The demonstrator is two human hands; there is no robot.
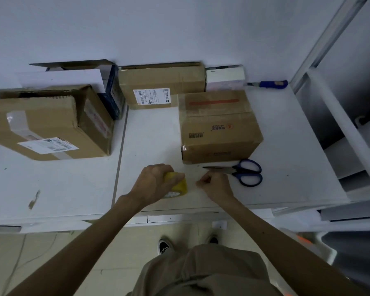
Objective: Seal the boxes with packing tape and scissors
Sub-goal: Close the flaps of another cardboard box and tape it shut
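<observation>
Low in the middle of the frame, the left hand (156, 180) curls over the top of a yellow roll of packing tape (181, 185), with fingers and thumb wrapped round it; the roll stands on edge on the white table (150, 135). Just to its right is the right hand (215, 185), its fingers drawn in tight with the tips pinched toward the thumb. Whether it has hold of a loose end of tape I cannot tell (no strip shows between the two hands). The blue-handled scissors (244, 172) lie flat on the table just up and right of that hand, blades together and pointing left, handles to the right. Just above the scissors sits a closed brown cardboard box (218, 129) with a barcode on its top and glossy tape across its upper part. At the left of the frame lies a larger, dented cardboard box (43, 127) bearing a white shipping label. A third box with a label (158, 82) stands against the wall at upper centre, with a dark blue box (114, 92) to its left and a small white box (224, 79) to its right. A blue-handled knife (270, 84) lies further right, near the table's back edge.
</observation>
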